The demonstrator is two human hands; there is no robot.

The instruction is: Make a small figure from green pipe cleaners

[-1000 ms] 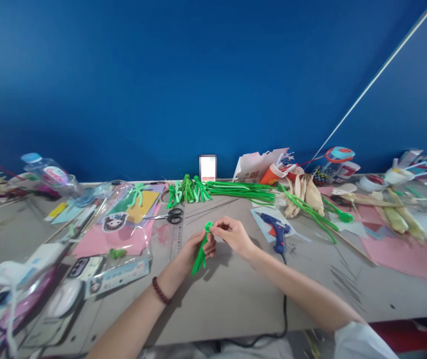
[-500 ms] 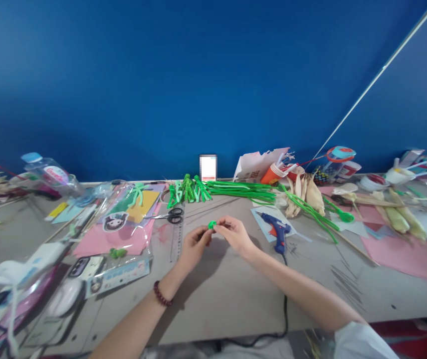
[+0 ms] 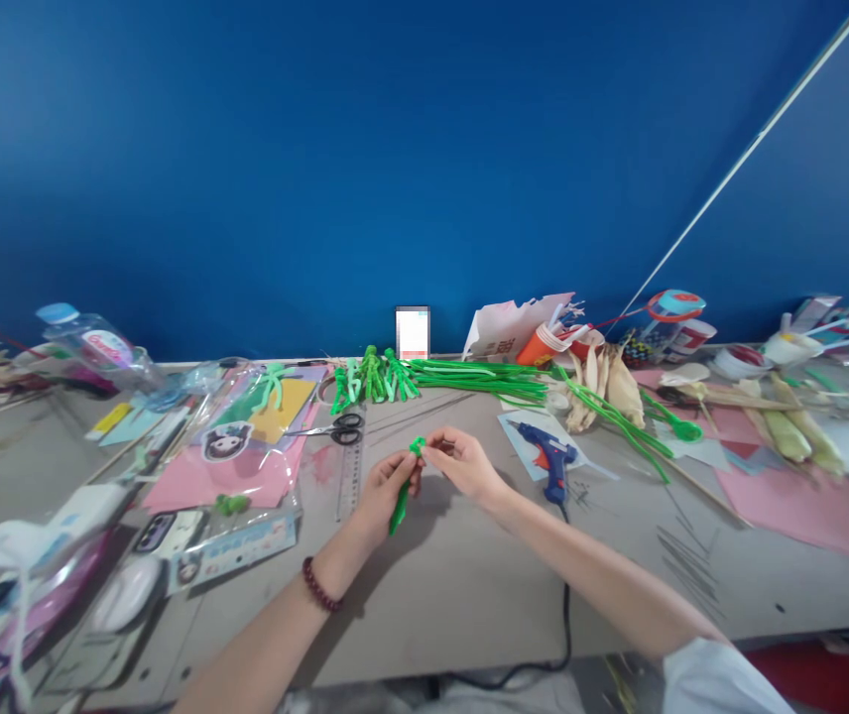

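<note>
A small green fuzzy piece, looking like bent pipe cleaner (image 3: 399, 508), is pinched in my left hand (image 3: 386, 488); its lower part hangs below the fingers and its curled top shows above them. My right hand (image 3: 463, 464) has its thumb and index finger closed at the right side of that curled top. Behind both hands, twisted green figures (image 3: 372, 377) stand in a row beside a bundle of long green stems (image 3: 476, 377). Black-handled scissors (image 3: 346, 428) and a clear ruler (image 3: 350, 479) lie left of my hands.
On the right a blue glue gun (image 3: 556, 458) lies on paper, its cable running to the front edge. Dried husks (image 3: 622, 395) and red cups (image 3: 540, 344) stand behind it. A plastic bag with coloured paper (image 3: 201, 476), a phone and a bottle (image 3: 104, 345) are on the left.
The green piece has turned in my fingers, and its long lower part now shows below my left hand. My hands have shifted only slightly.
</note>
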